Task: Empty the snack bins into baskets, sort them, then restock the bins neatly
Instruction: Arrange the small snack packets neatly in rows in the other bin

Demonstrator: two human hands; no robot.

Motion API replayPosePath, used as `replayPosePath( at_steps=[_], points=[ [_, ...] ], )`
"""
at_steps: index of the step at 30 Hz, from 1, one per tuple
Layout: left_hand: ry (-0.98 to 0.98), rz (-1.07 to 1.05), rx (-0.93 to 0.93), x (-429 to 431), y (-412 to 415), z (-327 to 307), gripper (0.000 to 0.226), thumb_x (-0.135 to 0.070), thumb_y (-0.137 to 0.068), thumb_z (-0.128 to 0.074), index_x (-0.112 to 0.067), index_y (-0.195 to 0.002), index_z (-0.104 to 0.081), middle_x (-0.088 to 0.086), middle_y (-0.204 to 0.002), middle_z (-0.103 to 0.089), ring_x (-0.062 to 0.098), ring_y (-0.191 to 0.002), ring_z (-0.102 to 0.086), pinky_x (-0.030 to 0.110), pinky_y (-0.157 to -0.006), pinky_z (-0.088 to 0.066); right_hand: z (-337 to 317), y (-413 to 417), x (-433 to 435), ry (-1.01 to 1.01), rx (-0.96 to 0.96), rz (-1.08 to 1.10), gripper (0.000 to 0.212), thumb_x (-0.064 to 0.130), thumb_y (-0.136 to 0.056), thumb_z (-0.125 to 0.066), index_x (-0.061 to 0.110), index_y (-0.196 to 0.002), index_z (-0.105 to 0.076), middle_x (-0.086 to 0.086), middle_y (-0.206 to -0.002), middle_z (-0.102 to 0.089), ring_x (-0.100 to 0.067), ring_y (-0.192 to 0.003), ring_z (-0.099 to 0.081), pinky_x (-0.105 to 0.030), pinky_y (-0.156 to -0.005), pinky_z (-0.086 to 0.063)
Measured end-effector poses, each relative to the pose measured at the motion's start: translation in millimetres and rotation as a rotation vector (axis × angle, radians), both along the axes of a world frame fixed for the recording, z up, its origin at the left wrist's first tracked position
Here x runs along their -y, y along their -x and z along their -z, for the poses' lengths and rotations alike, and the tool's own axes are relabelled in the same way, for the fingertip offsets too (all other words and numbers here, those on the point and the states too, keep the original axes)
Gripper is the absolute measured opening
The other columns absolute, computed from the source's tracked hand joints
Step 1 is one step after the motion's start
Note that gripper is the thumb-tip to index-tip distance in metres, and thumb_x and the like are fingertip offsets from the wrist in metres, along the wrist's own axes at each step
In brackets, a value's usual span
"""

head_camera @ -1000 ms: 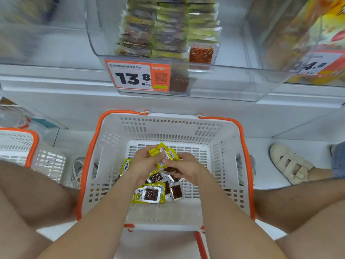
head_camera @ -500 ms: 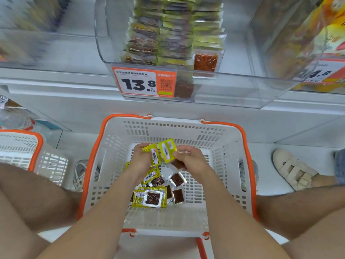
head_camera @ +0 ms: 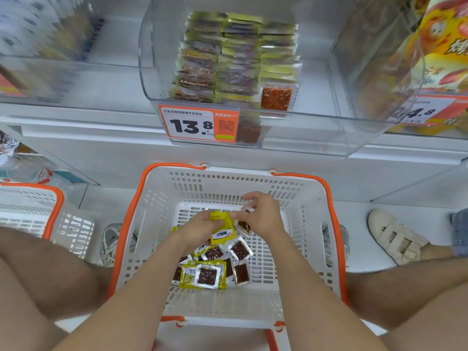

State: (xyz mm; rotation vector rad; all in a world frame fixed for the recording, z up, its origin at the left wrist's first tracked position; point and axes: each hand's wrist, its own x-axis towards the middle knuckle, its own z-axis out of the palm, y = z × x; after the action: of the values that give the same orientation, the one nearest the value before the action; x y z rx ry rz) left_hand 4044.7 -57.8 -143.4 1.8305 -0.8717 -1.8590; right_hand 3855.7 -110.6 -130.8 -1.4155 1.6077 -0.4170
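A white basket (head_camera: 314,198) with an orange rim sits on the floor between my knees. Several small snack packets (head_camera: 210,274), yellow-edged or clear with dark filling, lie on its bottom. My left hand (head_camera: 200,229) grips a few yellow packets (head_camera: 222,230) above the pile. My right hand (head_camera: 263,216) pinches a clear packet with dark filling (head_camera: 244,226) right beside them, fingers partly lifted. Above, a clear bin (head_camera: 316,127) holds neat rows of the same packets (head_camera: 235,59) and one red packet (head_camera: 276,97).
A price tag reading 13.8 (head_camera: 198,125) hangs on the bin front. A second white basket (head_camera: 33,211) stands at the left. A bin of yellow bags (head_camera: 435,54) is at upper right. Another person's sandalled foot (head_camera: 395,236) is on the floor at right.
Both hands have risen slightly within the basket and shifted the held packets; the right hand's fingers have spread. The view has tilted up a little.
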Motion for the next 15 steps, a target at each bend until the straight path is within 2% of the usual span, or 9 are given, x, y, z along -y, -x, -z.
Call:
replayPosePath(
  at_steps=[2,3,5,7,9,10,13,15],
  points=[
    [-0.01,-0.161,-0.036,0,-1,-2,0.034,-0.029,-0.105,-0.058,-0.02,-0.138,-0.056,0.01,-0.139,-0.063,0.03,-0.12,-0.065,0.047,-0.085,-0.063,-7,-7,-3,0.164,0.028,0.252,0.046,0.037,-0.067,-0.098,0.025,-0.104,-0.073,0.001,-0.091,-0.072,-0.016,-0.089,-0.069,-0.034,-0.08,-0.057],
    [-0.004,-0.248,-0.082,2,1,-3,0.034,-0.025,-0.108,-0.055,-0.017,-0.141,-0.052,0.012,-0.139,-0.063,0.032,-0.118,-0.067,0.045,-0.083,-0.063,-12,-13,-5,0.235,0.076,0.319,0.038,0.032,-0.069,-0.097,0.024,-0.099,-0.075,0.004,-0.087,-0.073,-0.011,-0.082,-0.071,-0.032,-0.077,-0.059],
    [0.005,-0.366,-0.214,6,7,-11,0.027,-0.017,-0.11,-0.051,-0.009,-0.135,-0.057,0.015,-0.124,-0.072,0.029,-0.105,-0.074,0.044,-0.085,-0.063,-20,-30,-12,0.257,0.175,0.267,0.029,0.028,-0.07,-0.097,0.022,-0.092,-0.078,0.009,-0.081,-0.075,-0.003,-0.075,-0.073,-0.028,-0.073,-0.061],
    [0.022,-0.436,-0.326,10,12,-21,0.022,-0.01,-0.11,-0.05,-0.004,-0.123,-0.066,0.015,-0.109,-0.078,0.021,-0.09,-0.077,0.039,-0.082,-0.063,-20,-42,-24,0.168,0.259,0.146,0.024,0.033,-0.076,-0.093,0.021,-0.092,-0.08,0.008,-0.079,-0.078,-0.004,-0.075,-0.074,-0.031,-0.073,-0.062],
    [0.034,-0.503,-0.391,14,13,-28,0.023,-0.009,-0.11,-0.046,-0.002,-0.112,-0.068,0.014,-0.096,-0.077,0.018,-0.074,-0.075,0.035,-0.07,-0.061,-15,-46,-31,0.152,0.281,0.093,0.015,0.034,-0.089,-0.08,0.02,-0.094,-0.081,0.005,-0.082,-0.079,-0.008,-0.081,-0.076,-0.038,-0.079,-0.063],
    [0.019,-0.56,-0.426,15,12,-29,0.026,-0.01,-0.111,-0.044,-0.003,-0.109,-0.069,0.014,-0.094,-0.077,0.019,-0.074,-0.075,0.037,-0.07,-0.06,-11,-46,-32,0.151,0.295,0.09,0.012,0.026,-0.091,-0.074,0.019,-0.097,-0.081,0.005,-0.087,-0.08,-0.009,-0.087,-0.076,-0.041,-0.084,-0.063],
    [-0.039,-0.686,-0.507,14,8,-24,0.03,-0.014,-0.111,-0.041,-0.004,-0.118,-0.068,0.018,-0.109,-0.074,0.027,-0.088,-0.073,0.041,-0.081,-0.058,-8,-44,-30,0.14,0.269,0.072,0.037,0.005,-0.084,-0.073,0.023,-0.115,-0.078,0.011,-0.112,-0.076,-0.006,-0.111,-0.069,-0.037,-0.104,-0.055],
    [-0.054,-0.69,-0.524,15,9,-23,0.031,-0.017,-0.11,-0.04,-0.006,-0.125,-0.065,0.019,-0.114,-0.074,0.029,-0.093,-0.072,0.043,-0.082,-0.056,-8,-40,-28,0.235,0.101,0.026,0.047,0.012,-0.077,-0.084,0.027,-0.121,-0.075,0.016,-0.116,-0.068,-0.009,-0.116,-0.06,-0.032,-0.107,-0.044]
  ],
)
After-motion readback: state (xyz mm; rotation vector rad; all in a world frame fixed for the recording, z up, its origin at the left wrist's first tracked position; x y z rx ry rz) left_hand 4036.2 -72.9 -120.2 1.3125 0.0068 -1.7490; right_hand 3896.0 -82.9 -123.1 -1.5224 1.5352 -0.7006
